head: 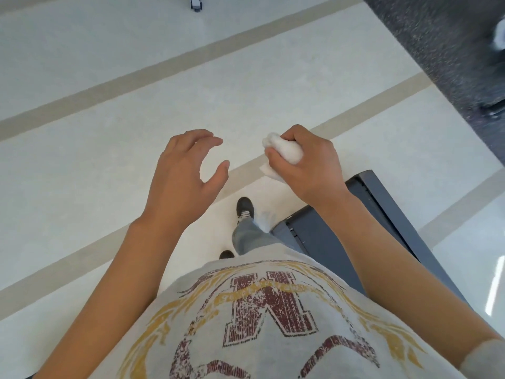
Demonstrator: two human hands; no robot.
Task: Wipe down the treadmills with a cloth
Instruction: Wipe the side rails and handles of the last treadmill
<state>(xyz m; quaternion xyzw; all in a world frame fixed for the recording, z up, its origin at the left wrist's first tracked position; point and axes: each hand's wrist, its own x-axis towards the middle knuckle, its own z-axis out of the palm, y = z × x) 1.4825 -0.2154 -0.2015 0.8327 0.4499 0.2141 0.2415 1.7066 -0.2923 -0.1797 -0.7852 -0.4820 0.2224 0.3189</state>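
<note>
My right hand (308, 165) grips a crumpled white cloth (284, 151), which bulges out between thumb and fingers, a flat corner hanging below. My left hand (185, 170) hovers beside it, fingers and thumb loosely curved, holding nothing. Both hands are held in the air in front of my chest, above the pale floor. Under my right forearm lies the dark grey rear end of a treadmill deck (382, 214), partly hidden by the arm and my shirt.
Pale floor (109, 132) with tan stripes spreads ahead and left. Dark speckled matting (437, 45) covers the top right corner, with blurred equipment on it. A small white wheeled base (196, 2) stands at the top edge. My feet are on the floor beside the treadmill.
</note>
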